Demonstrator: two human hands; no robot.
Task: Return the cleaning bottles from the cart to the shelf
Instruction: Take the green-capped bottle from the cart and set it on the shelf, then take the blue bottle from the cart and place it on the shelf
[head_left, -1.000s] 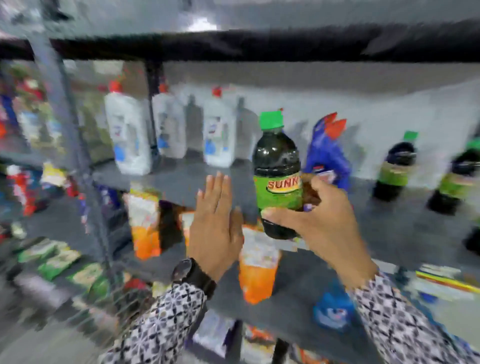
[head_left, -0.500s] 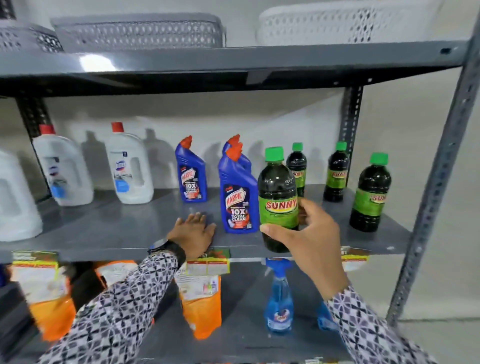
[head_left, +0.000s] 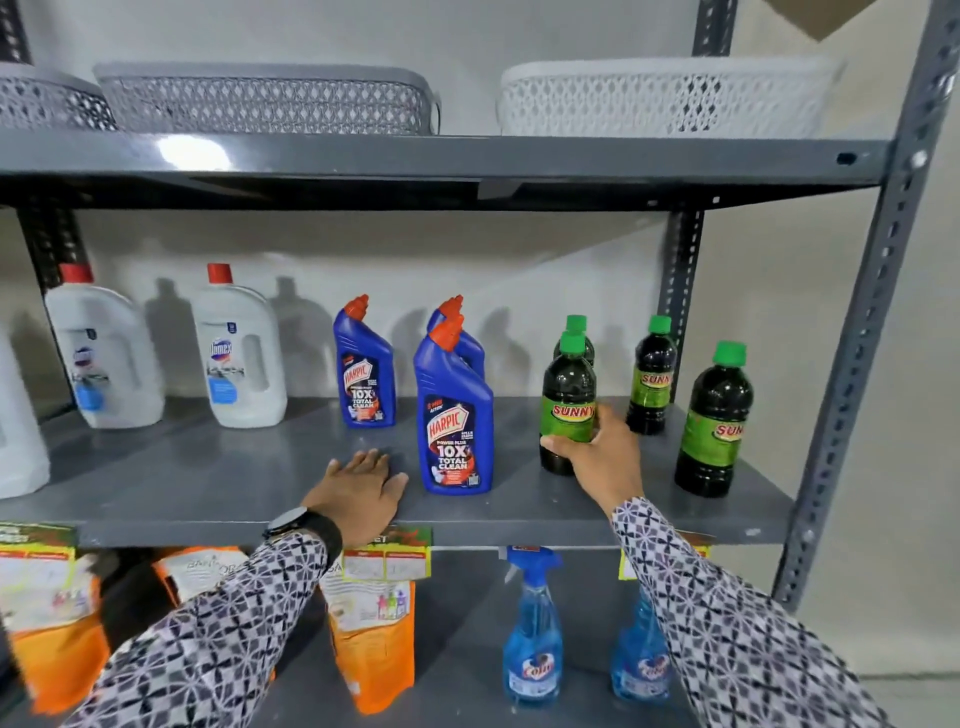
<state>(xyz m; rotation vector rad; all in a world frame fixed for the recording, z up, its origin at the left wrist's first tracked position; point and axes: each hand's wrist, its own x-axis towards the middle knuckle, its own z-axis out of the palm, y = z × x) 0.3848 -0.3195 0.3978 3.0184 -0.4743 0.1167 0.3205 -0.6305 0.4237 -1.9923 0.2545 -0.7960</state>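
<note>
Grey steel shelf (head_left: 218, 483) fills my view, cleaning bottles ranged along it. My right hand (head_left: 597, 457) wraps the lower body of the dark Sunny bottle (head_left: 567, 405), which now stands on the shelf between the blue Harpic bottle (head_left: 457, 415) and another green-capped one; half a second ago it hung just above the shelf edge. I judge it full, fairly heavy, rigid plastic with a slick label, so gripping low on the body seems safest. My left hand (head_left: 358, 491) lies flat and open on the shelf, as before.
</note>
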